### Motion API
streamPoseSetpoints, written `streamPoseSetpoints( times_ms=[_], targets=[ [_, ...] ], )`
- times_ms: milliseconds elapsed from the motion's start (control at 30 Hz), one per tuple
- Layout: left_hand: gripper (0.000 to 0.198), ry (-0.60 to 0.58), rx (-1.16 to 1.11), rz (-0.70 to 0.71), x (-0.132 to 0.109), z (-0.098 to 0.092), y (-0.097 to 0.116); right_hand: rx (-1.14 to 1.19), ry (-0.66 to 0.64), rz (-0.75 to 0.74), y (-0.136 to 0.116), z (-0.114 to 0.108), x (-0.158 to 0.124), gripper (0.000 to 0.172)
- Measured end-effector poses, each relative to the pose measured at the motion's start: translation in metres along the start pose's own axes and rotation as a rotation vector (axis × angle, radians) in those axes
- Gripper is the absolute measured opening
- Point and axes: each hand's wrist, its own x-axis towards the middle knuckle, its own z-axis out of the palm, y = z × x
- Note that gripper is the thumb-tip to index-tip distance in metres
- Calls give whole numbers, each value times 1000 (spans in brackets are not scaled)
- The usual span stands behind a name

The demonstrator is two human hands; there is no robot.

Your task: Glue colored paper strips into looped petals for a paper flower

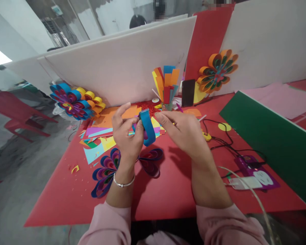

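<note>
My left hand (126,134) and my right hand (182,131) are raised over the red table (168,194), both pinching a blue paper strip (147,126) bent into a loop between them. Something purple shows inside the loop by my left fingers. Below the hands, flat on the table, lies a partly built paper flower (117,166) of nested blue, purple and dark petals. A silver bracelet (123,183) circles my left wrist.
A cup of coloured paper strips (166,85) and a phone (188,92) stand at the back. Finished paper flowers sit at back left (71,101) and on the white board at right (216,71). Loose paper scraps (104,132), cables, a glue gun (255,172) and a green board (275,139) surround the work spot.
</note>
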Motion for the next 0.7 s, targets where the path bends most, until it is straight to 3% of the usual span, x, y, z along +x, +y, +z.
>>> streamPoseSetpoints(
  times_ms=[100, 167, 267, 367, 433, 533, 700],
  targets=[
    [10, -17, -2, -8, 0, 0, 0, -131, 136, 42, 4, 0, 0, 43],
    [11, -17, -7, -7, 0, -1, 0, -180, 147, 47, 4, -1, -2, 53],
    [10, -5, -8, 4, 0, -1, -3, -44, 13, -46, 1, -8, -7, 66],
    [9, 1, -3, 21, 0, -2, -6, 219, -208, -176, -1, -17, -10, 56],
    [10, -3, -4, 27, 0, -1, -7, 282, -125, -157, 1, -20, -9, 43],
    [10, -25, -22, 16, -1, 0, -5, 166, 151, -51, 8, -16, -4, 29],
    [12, -110, -156, -86, -6, 6, -7, 158, 63, -61, 21, -12, -1, 21]
  ],
)
